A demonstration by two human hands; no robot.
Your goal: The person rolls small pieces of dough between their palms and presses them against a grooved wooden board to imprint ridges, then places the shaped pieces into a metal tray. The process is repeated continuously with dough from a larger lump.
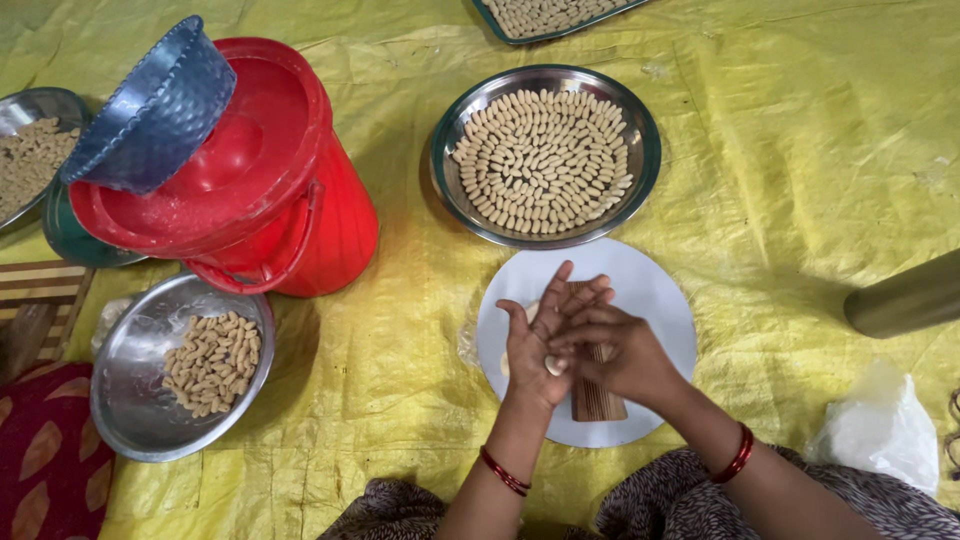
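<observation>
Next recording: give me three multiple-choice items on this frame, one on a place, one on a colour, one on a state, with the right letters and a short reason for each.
1. Where does the neatly arranged plate of dough pieces lie?
A. Beyond the white board
B. On the bucket lid
C. On the person's lap

2. What colour is the bucket?
A. Green
B. Red
C. White

3. How are the left hand and right hand placed?
A. Far apart
B. Gripping the bucket
C. Pressed together over the ridged wooden board

Answers: 1 A, the steel plate sits just past the white board's far edge. 2 B, its wall and lid are red. 3 C, the right hand's fingers lie across the left palm above the wooden board.
</observation>
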